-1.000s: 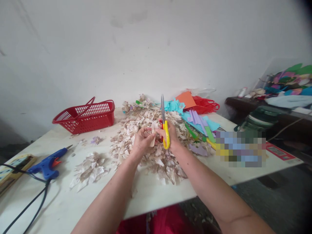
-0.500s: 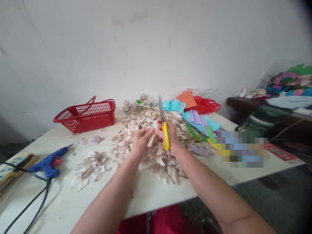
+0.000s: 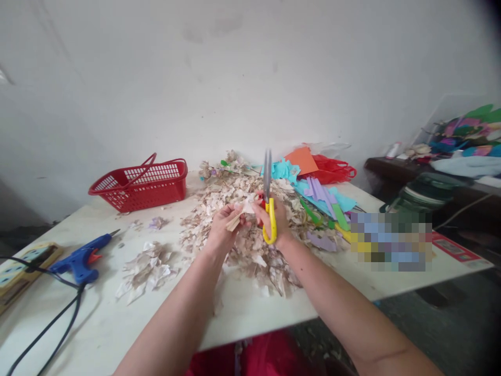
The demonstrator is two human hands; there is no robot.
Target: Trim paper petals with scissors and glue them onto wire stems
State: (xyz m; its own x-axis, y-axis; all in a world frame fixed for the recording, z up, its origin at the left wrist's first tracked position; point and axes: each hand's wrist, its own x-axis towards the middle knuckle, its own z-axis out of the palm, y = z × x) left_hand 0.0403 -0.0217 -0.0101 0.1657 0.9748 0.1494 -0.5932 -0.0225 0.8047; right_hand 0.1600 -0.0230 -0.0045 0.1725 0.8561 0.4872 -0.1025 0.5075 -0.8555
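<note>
Over a heap of pale, crumpled petal-like pieces (image 3: 211, 209), my left hand (image 3: 225, 224) is closed on a folded cream piece (image 3: 234, 222). My right hand (image 3: 279, 219) holds scissors (image 3: 271, 222) with yellow handles, their blades pointing up and slightly blurred. Its thumb and finger also touch a whitish piece (image 3: 248, 205) between the two hands. Something small and red (image 3: 261, 197) shows beside the scissors at my right fingers; its shape is unclear.
On the left are a red basket (image 3: 144, 188), a blue glue gun (image 3: 84, 258) with a black cord, and a power strip (image 3: 29, 269). Blue paper (image 3: 344, 199), an orange sheet (image 3: 303, 161) and a red bag (image 3: 332, 169) lie behind right. A green jar (image 3: 425, 193) stands far right.
The scissors have turned more upright and shifted slightly right. My left hand has rolled, so the folded piece now points down and left. The view has moved slightly.
</note>
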